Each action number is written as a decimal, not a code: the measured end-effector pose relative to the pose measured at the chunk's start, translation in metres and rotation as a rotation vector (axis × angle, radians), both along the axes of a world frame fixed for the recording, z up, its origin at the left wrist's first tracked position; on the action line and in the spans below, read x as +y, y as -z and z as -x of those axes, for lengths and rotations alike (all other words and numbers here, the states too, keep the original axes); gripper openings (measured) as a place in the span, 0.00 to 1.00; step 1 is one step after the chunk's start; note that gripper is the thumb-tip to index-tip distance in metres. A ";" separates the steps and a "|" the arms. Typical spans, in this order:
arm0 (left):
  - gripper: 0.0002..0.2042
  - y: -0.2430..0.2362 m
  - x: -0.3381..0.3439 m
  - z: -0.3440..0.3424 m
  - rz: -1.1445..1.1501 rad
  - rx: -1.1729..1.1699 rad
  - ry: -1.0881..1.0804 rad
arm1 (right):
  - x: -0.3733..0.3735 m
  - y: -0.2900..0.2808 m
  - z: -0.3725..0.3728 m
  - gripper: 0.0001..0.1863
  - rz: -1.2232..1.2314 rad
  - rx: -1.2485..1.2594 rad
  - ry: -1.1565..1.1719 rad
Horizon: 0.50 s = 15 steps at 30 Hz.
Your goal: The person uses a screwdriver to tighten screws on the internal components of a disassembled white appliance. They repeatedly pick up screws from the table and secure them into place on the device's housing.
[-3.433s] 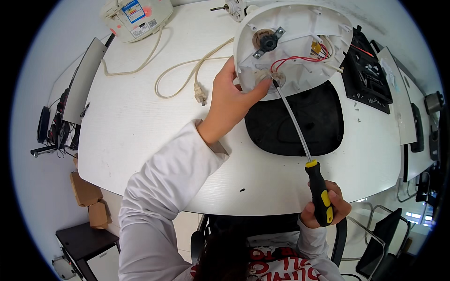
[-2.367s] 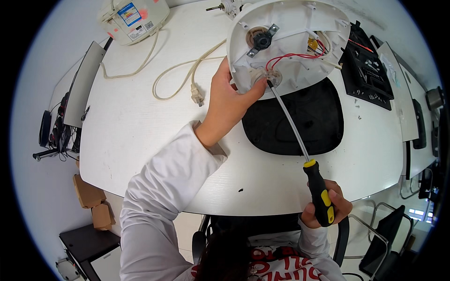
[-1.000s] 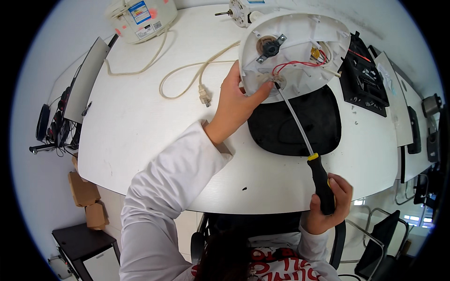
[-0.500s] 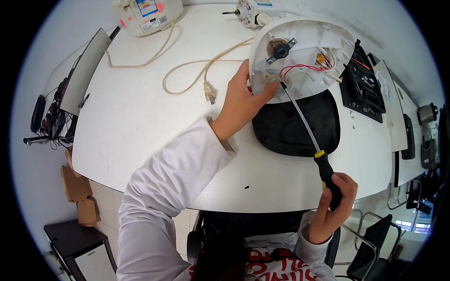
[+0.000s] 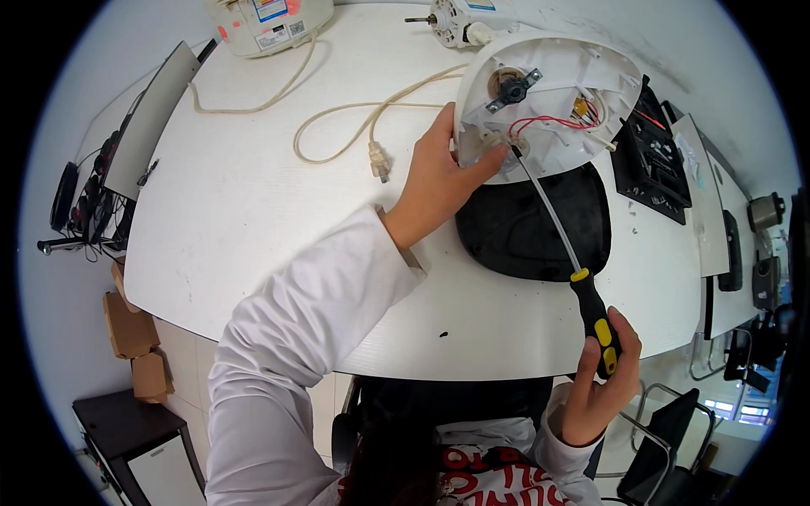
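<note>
My left hand (image 5: 447,179) grips the near left rim of a white plastic housing (image 5: 557,72), thumb inside and fingers behind the wall. Inside the housing sit a dark metal bracket piece (image 5: 513,90) and red wires (image 5: 548,122). In my right hand (image 5: 603,379) is the black and yellow handle of a long screwdriver (image 5: 553,215), held between thumb and fingers. Its tip meets the inside of the housing beside my left thumb; the exact spot of contact is too small to make out. A black curved cover (image 5: 536,232) lies on the table under the housing's near edge.
A white motor (image 5: 456,24) with a shaft lies behind the housing. To the right is a black toolbox (image 5: 654,160), with small screws (image 5: 634,218) near it. A beige cord with a plug (image 5: 378,162) loops left of my hand. A whitish appliance (image 5: 270,25) stands at the back left.
The screwdriver handle has turned in my right hand, so more of its yellow inlays shows. My left hand keeps its hold on the housing; the whole view has shifted slightly.
</note>
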<state>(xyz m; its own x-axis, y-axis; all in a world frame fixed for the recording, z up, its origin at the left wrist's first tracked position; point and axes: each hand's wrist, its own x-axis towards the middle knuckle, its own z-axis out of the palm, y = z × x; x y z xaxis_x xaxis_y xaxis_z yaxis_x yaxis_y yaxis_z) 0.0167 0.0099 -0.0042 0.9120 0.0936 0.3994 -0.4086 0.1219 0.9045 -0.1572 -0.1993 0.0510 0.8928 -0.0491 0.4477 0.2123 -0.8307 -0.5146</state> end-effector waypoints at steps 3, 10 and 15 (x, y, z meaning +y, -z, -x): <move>0.20 0.000 0.000 0.000 -0.011 0.000 -0.005 | -0.001 -0.002 -0.001 0.19 0.044 0.021 -0.021; 0.19 0.002 0.000 0.000 -0.006 -0.018 -0.018 | 0.000 -0.011 0.000 0.26 0.121 -0.011 -0.027; 0.19 0.003 0.002 -0.001 -0.052 0.010 -0.027 | -0.009 -0.025 0.005 0.25 0.075 0.112 -0.078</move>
